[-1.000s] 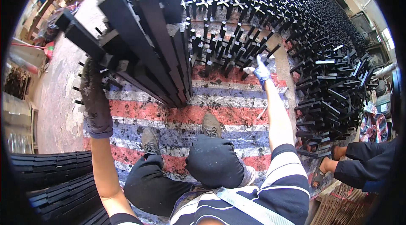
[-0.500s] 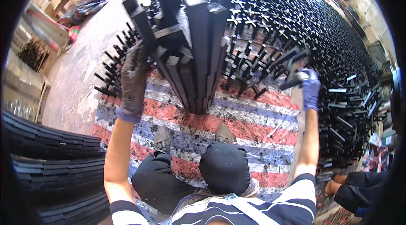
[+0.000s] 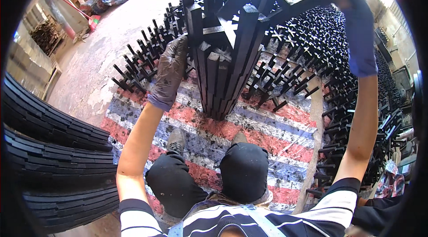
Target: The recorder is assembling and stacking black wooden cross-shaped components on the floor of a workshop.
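Observation:
A tall stack of black, cross-shaped wooden frames point(image 3: 218, 81) with upright legs rises in front of me from the striped sheet. My left hand point(image 3: 171, 65), in a dark stained glove, is closed against the stack's left side near the top; its fingertips are partly hidden. In my right hand point(image 3: 352, 12), gloved in purple and blurred, is another black cross-shaped wooden frame point(image 3: 296, 3), tilted over the top of the stack. Pale faces show on its bars. Its far end runs past the picture's upper edge.
Many similar black frames point(image 3: 290, 36) stand packed behind and right of the stack. Layered black pieces point(image 3: 58, 161) lie at the left. The red, white and blue sheet point(image 3: 285, 165) covers the floor under my feet. Another person's dark clothing point(image 3: 379, 219) shows at the lower right.
My right hand has risen and moved farther out, bringing a black frame from beside the pile to above the stack. My left hand stays at the stack. The view has shifted slightly.

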A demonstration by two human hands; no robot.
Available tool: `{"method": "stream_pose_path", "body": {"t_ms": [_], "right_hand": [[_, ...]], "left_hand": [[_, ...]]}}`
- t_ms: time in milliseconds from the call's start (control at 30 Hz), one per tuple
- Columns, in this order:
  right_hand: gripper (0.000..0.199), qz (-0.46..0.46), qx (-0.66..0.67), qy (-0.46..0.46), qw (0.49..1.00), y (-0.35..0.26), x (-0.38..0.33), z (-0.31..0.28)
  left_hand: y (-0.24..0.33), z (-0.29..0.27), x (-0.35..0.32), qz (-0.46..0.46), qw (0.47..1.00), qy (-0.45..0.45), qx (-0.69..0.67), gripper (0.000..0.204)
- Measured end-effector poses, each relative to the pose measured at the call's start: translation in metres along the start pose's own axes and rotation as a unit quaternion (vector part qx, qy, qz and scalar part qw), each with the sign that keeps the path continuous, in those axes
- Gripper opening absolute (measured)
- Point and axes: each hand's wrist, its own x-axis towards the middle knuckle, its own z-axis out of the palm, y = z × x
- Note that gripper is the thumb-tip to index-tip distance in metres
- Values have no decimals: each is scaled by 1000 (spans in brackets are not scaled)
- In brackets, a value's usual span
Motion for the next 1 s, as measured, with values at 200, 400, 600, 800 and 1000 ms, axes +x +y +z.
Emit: {"method": "stream_pose_path", "body": {"t_ms": [200,400,600,800,1000], "right_hand": [[22,-84,272,-135,949,36,43,10],[24,-69,218,-197,953,40,48,27],[26,4,98,-158,983,24,32,47],[26,-8,81,-64,995,52,42,60],[26,-16,95,37,995,40,28,105]], "left_hand": [[10,1,-2,-76,997,-20,13,32],[-28,-3,0,45,994,-25,-97,29],[0,2,3,-75,995,-11,-72,33],[5,9,30,-67,988,19,-140,52],[5,10,44,-57,992,11,-111,63]]}}
